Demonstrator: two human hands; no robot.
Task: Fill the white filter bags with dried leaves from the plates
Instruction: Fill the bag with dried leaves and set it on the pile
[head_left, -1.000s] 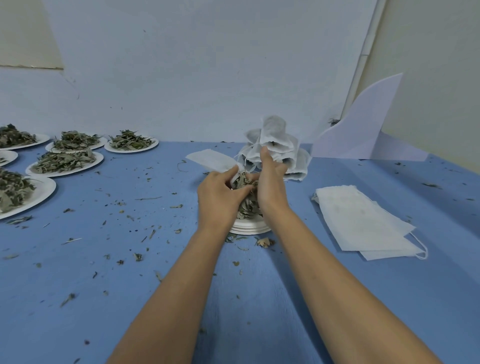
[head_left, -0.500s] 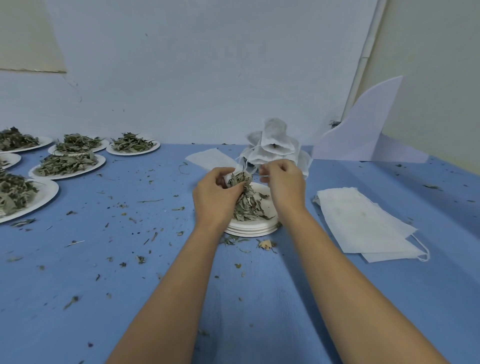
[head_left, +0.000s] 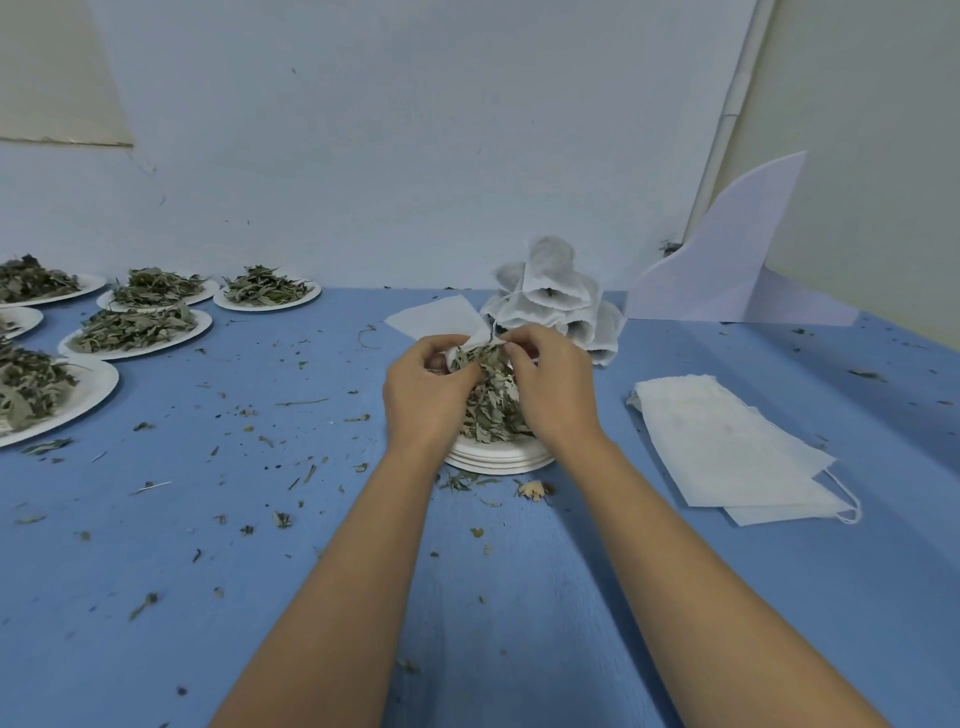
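As both hands meet over the near plates (head_left: 498, 460), a white filter bag (head_left: 470, 340) takes dried leaves (head_left: 493, 410).
Above the littered blue tabletop (head_left: 311, 571), the left hand (head_left: 423, 387) curls its grip round the bag and a tuft of leaves, while the right hand (head_left: 556, 389) pinches the bag's rim just over the heap. Done well, the mouth should be held wide and low over the plate so strays fall back, with leaves going in by small tufts. Empty bags (head_left: 727, 447) lie right, filled bags (head_left: 550, 301) are piled beyond, more leaf plates (head_left: 135, 332) far left.
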